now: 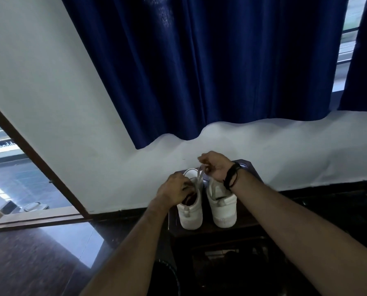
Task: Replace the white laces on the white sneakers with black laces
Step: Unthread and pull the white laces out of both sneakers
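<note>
Two white sneakers stand side by side on a dark wooden stool, heels toward me. My left hand grips the collar and tongue area of the left sneaker. Above it my right hand pinches the white lace, which rises from the left sneaker in a loop and two strands. The right sneaker stands untouched beneath my right wrist, which wears a black band. No black laces are in view.
The dark stool stands against a white wall below a dark blue curtain. A glass door with a brown frame is at the left. The floor is dark and glossy.
</note>
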Motion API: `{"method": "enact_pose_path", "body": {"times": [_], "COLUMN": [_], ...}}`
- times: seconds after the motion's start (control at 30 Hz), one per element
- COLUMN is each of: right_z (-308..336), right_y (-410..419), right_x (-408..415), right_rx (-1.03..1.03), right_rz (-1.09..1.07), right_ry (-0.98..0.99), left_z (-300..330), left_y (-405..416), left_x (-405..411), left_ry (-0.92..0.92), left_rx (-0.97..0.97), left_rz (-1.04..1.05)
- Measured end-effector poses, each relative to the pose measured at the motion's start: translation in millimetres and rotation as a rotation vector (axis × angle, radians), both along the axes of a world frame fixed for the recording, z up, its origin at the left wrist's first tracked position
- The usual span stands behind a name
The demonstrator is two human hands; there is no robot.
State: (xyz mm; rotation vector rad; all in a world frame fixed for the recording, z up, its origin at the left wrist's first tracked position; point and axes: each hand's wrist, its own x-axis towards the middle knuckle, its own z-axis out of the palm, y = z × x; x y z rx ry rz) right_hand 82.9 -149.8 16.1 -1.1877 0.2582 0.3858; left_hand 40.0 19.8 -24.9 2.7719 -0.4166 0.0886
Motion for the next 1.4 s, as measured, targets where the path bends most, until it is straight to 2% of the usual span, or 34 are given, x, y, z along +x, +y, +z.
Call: {"method": "enact_pose_path", "body": {"times": [0.23,0.3,0.37,0.47,0.5,0.53,0.63,0.7,0.77,0.8,0.83,0.9,0.93,1.03,1.1,1.13,1.17,1.2,1.27,1.3,1.33,1.4], "right_z": [47,47,32,-5,-14,-21,-23,-19,-9,-3,7,27,36,61,74,78,79,74,55,44,32,4], "right_y": [-12,-8,-3,6,8,9,7,4,2,-1,-4,-14,-19,-36,-45,-47,-48,-47,-38,-31,-24,-12], "right_x": [0,-6,-19,-39,-44,-49,-53,-47,-39,-34,-30,-22,-17,-4,1,5,6,6,1,-8,-18,-37], "right_rx": [0.053,-0.205,-0.617,-1.329,-1.494,-1.557,-1.542,-1.608,-1.611,-1.515,-1.321,-0.775,-0.572,-0.246,-0.091,-0.110,-0.260,-0.539,-1.253,-1.437,-1.453,-1.217], "right_rz": [-0.127,-0.180,-0.139,0.227,0.371,0.492,0.623,0.584,0.560,0.546,0.541,0.472,0.384,0.119,0.057,0.063,0.084,0.119,0.075,-0.007,-0.079,-0.034], "right_ry": [-0.250,-0.431,-0.617,-0.707,-0.700,-0.657,-0.594,-0.687,-0.698,-0.645,-0.548,-0.368,-0.323,-0.277,-0.246,-0.241,-0.246,-0.262,-0.304,-0.387,-0.510,-0.678], "left_z": [-4,-2,0,5,8,10,4,-2,-9,-11,-13,-21,-25,-27,-22,-19,-18,-18,-14,-12,-9,-6], "left_y": [6,0,-3,-8,-9,-9,-4,-2,-3,-5,-7,-9,-9,-12,-14,-16,-15,-15,-14,-14,-15,-16], "left_x": [6,6,8,7,3,0,0,0,-1,-2,-3,-1,1,1,-2,-3,-2,-2,0,1,0,-2], "left_ry": [0.032,0.029,0.060,0.085,0.075,0.073,0.050,0.030,-0.013,-0.029,-0.042,-0.054,-0.037,-0.025,-0.029,-0.019,-0.010,0.009,0.041,0.051,0.067,0.101], "left_rx": [-0.054,-0.116,-0.184,-0.182,-0.154,-0.125,-0.068,-0.011,0.011,-0.009,-0.028,-0.045,-0.066,-0.191,-0.264,-0.274,-0.249,-0.202,-0.126,-0.130,-0.159,-0.243], "left_rz": [0.074,0.102,0.149,0.105,0.072,0.059,0.087,0.117,0.129,0.143,0.160,0.189,0.197,0.215,0.224,0.230,0.221,0.209,0.196,0.195,0.205,0.241]}}
